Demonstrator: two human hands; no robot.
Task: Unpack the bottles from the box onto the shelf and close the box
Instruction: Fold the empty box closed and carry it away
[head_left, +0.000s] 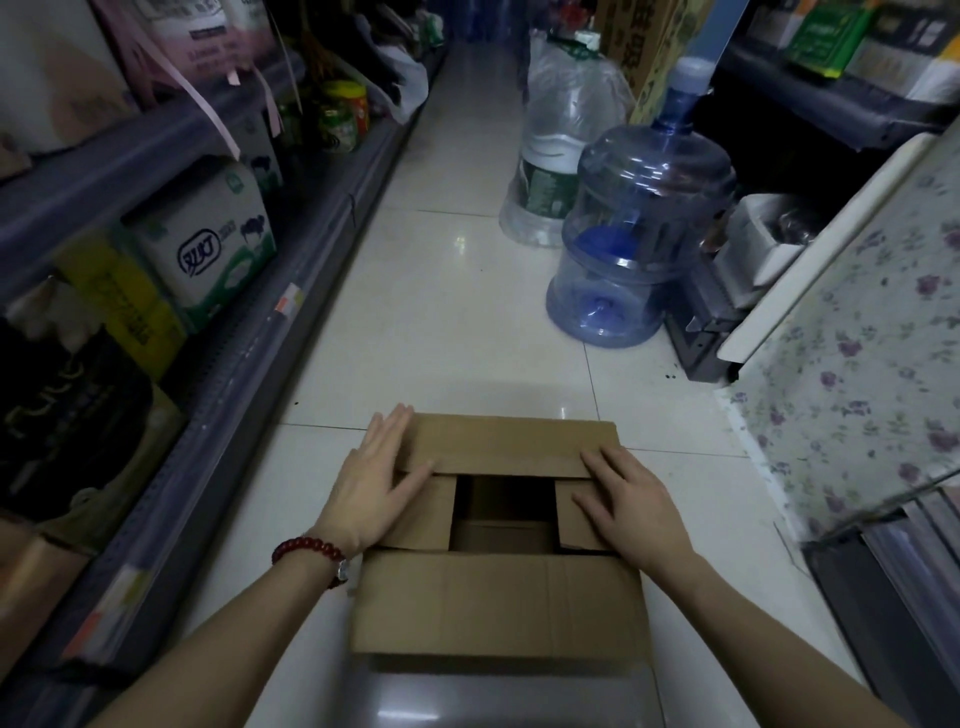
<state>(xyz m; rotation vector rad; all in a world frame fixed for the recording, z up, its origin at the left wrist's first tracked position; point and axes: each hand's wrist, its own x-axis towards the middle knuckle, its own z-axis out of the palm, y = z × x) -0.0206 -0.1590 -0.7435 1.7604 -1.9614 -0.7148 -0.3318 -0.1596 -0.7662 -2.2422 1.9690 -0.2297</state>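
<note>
A brown cardboard box (498, 603) stands on the white tiled floor in front of me. Its far flap and both side flaps are folded down; the near flap hangs toward me. A dark square gap in the middle shows an inside with no bottles visible. My left hand (376, 483), with a red bead bracelet on the wrist, lies flat on the left side flap and the far flap's left end. My right hand (628, 501) lies flat on the right side flap and the far flap's right end. The shelf (218, 384) runs along the left.
The left shelf holds cartons, packs and jars. Two big water jugs (634, 239) stand on the floor ahead to the right. A floral-covered counter (852, 332) and dark racks line the right side. The tiled aisle runs straight ahead.
</note>
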